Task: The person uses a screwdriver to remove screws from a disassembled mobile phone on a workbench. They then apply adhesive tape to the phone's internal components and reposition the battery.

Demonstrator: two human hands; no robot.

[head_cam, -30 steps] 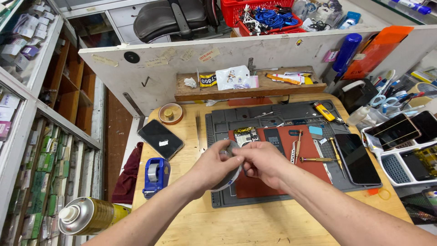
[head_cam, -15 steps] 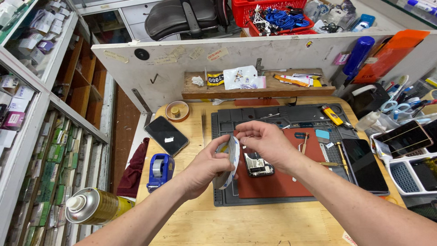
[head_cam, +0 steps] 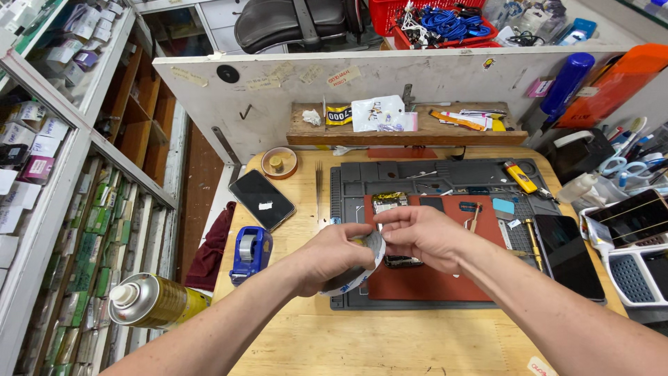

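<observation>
Two bare hands are held together above the red mat on the wooden counter. A roll of tape, white with dark marks along its rim, is gripped in the left hand, whose fingers are curled tight around it. The roll is held tilted, just above the mat's near left corner. The right hand is set against the roll's upper edge, with its fingers pinched together on the tape there. An opened phone is partly hidden behind both hands, lying on the red mat, which rests in turn on a grey work mat. A dark phone is seen face up to the left of the grey mat, and a blue tape dispenser stands near it, just left of the left wrist. A gold spray can lies at the counter's left edge. A black tablet lies to the right, well apart from the hands.
</observation>
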